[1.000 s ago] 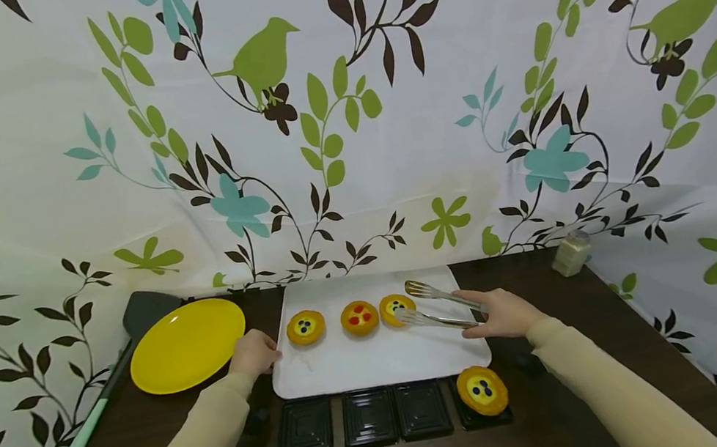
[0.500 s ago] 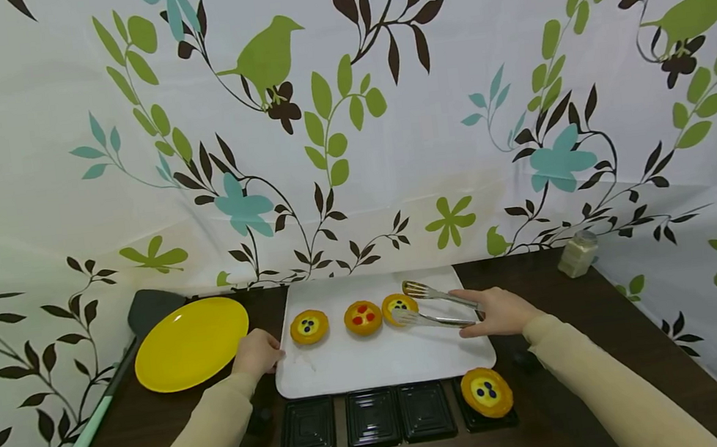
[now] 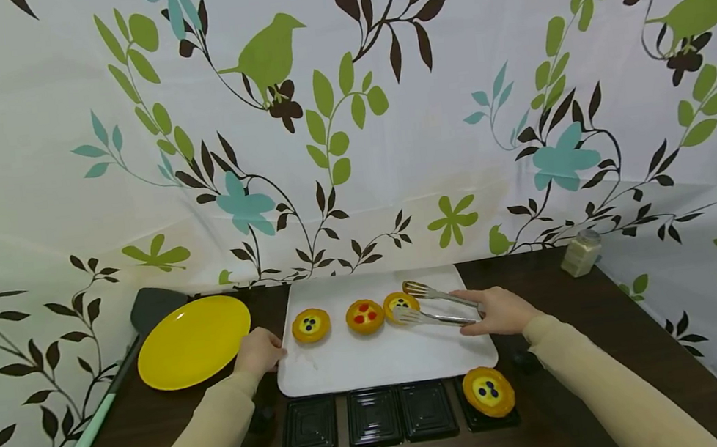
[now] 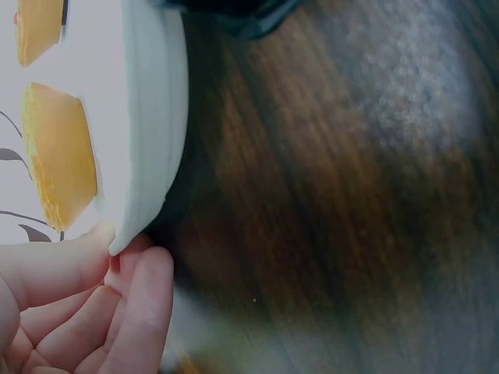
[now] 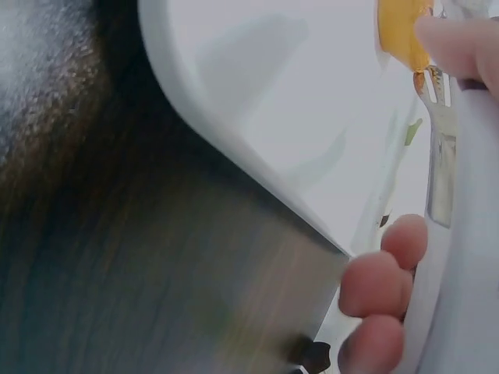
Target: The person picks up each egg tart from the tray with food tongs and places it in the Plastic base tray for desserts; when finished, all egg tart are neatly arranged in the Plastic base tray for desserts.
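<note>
My left hand (image 3: pixel 260 351) pinches the left rim of a white tray (image 3: pixel 361 367); the left wrist view shows thumb and fingers on the tray's edge. My right hand (image 3: pixel 501 310) holds metal tongs (image 3: pixel 444 319) over the tray's right part. Their spread tips are at a tart with blue berries (image 3: pixel 396 305), one on each side of it in the head view. Beside that tart sits a tart with red fruit (image 3: pixel 365 317). Further left on the tray lies another blue-berry tart (image 3: pixel 311 325). In the right wrist view, the tongs (image 5: pixel 442 171) run up toward an orange-yellow tart (image 5: pixel 399 35).
Several square black dishes (image 3: pixel 309 427) line the table in front of the tray; the rightmost bears a blue-berry tart (image 3: pixel 489 391). At left lie a yellow plate (image 3: pixel 194 343) and a spatula with a green handle (image 3: pixel 87 440). A small jar (image 3: pixel 581 253) stands at back right.
The tongs' tips have shifted slightly left, closer about the tart at the tray's right. My left hand stays at the rim. The whole head view has drifted a little.
</note>
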Tool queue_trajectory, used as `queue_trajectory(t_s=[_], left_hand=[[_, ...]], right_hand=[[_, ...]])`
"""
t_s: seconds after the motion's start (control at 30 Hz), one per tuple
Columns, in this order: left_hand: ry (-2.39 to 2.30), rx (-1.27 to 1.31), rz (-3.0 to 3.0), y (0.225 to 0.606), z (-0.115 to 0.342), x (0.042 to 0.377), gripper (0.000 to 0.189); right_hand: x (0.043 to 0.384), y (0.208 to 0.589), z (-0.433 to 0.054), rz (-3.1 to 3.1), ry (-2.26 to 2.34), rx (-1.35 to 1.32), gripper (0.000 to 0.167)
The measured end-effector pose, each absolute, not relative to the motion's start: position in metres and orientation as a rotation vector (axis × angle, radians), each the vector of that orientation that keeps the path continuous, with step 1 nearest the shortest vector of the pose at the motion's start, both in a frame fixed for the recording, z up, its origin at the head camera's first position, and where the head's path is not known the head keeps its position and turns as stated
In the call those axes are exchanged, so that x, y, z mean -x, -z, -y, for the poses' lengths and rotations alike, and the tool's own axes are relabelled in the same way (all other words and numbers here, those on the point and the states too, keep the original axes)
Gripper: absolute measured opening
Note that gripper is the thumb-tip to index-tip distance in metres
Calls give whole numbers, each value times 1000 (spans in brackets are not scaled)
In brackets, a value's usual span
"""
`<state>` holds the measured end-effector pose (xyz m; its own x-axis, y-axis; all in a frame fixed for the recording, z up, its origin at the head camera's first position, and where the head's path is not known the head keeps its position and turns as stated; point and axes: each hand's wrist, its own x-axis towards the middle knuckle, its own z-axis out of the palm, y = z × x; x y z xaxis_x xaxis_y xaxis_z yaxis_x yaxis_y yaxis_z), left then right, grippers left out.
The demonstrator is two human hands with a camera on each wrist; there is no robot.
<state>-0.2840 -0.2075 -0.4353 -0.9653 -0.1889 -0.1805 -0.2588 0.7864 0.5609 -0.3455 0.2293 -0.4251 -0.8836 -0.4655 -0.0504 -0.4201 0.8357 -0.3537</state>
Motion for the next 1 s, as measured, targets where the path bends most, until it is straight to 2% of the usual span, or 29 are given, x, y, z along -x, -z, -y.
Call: queue_trajectory(t_s=[0.3,0.67,1.0], left_hand=[[-928,308,-2866,435,204,284,15],[-914,340,-2835,436,210,284,16],[-923,328,-2808,433,211,286,16]], right_hand=[[327,417,-242,-2887,579,688,73],[277,400,-260,-2879,648,824,72],[240,400,-268,-2817,719,806,70]])
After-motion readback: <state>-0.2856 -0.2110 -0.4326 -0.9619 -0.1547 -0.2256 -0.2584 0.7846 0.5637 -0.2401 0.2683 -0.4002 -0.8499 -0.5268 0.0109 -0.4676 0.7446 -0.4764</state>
